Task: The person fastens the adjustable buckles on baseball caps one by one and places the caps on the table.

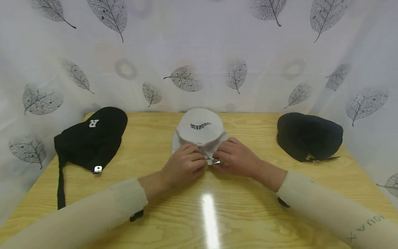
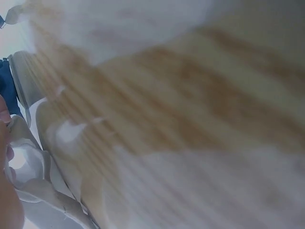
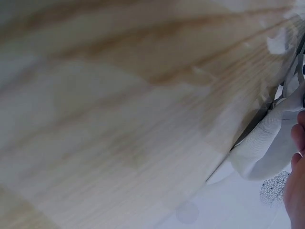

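A white cap point(image 1: 191, 119) with dark, upside-down COLORADO lettering lies in the middle of the table in the head view. Its back strap and metal buckle point(image 1: 215, 161) face me. My left hand point(image 1: 186, 163) grips the strap's left side with curled fingers. On the other side, my right hand point(image 1: 238, 158) pinches the strap by the buckle. In the left wrist view, part of the left hand point(image 2: 9, 200) shows beside the pale cap fabric point(image 2: 40, 191). The right wrist view catches fingers of the right hand point(image 3: 296, 186) against the cap's white cloth point(image 3: 264, 138).
To the left on the wooden table point(image 1: 155, 214) lies a black cap point(image 1: 93, 141) with a white R, its strap hanging loose and a metal buckle showing. A dark cap point(image 1: 308, 136) sits at the right. Behind the table hangs a white curtain point(image 1: 199, 45) with leaf prints.
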The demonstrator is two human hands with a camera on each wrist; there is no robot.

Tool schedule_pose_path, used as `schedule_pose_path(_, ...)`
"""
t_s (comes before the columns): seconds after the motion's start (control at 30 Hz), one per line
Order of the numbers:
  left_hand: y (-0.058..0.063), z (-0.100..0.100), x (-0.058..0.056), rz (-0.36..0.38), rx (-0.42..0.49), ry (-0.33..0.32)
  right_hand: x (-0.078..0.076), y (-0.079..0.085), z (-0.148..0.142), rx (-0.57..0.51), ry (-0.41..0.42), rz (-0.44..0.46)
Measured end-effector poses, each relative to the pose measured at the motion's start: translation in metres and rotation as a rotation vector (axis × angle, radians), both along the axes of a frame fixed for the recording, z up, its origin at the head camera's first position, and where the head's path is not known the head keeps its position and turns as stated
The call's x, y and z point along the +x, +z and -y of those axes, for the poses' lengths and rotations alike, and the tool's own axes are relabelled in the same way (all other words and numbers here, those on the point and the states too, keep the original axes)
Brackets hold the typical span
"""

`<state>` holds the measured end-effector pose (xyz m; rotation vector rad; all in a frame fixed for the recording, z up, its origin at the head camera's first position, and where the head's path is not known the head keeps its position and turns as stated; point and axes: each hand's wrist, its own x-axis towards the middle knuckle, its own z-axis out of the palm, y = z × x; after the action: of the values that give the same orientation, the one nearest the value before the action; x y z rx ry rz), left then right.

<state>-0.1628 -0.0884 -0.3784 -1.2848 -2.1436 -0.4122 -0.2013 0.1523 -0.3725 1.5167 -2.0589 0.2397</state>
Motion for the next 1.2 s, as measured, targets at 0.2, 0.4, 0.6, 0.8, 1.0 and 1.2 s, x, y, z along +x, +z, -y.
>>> schedule_pose_path(0.2, -0.0005, 0.0, 0.0006, 0.022, 0.024, 0.01, 0.0005, -0.0025, 0.0011, -0.018, 0.006, 0.006)
schedule_pose_path(0.4, 0.0003, -0.0004, 0.0006, -0.003, 0.028, 0.008, 0.0014, -0.003, 0.0027, -0.022, -0.002, 0.017)
schedule_pose_path(0.6, 0.0011, -0.0005, 0.0016, -0.015, 0.039, 0.001, 0.0006, -0.0037, 0.004, -0.061, 0.012, 0.023)
schedule_pose_path(0.8, 0.001, 0.0, 0.0025, -0.024, 0.04, 0.022, 0.0001, -0.0044, 0.0058, -0.079, 0.029, 0.034)
schedule_pose_path(1.0, 0.0007, 0.0003, 0.0025, -0.032, 0.032, 0.041, 0.0023, -0.0036, 0.007, -0.086, 0.05, 0.049)
schedule_pose_path(1.2, 0.0006, -0.0005, 0.0015, -0.038, 0.039, 0.018, 0.0023, -0.0045, 0.0059, -0.1, 0.068, 0.052)
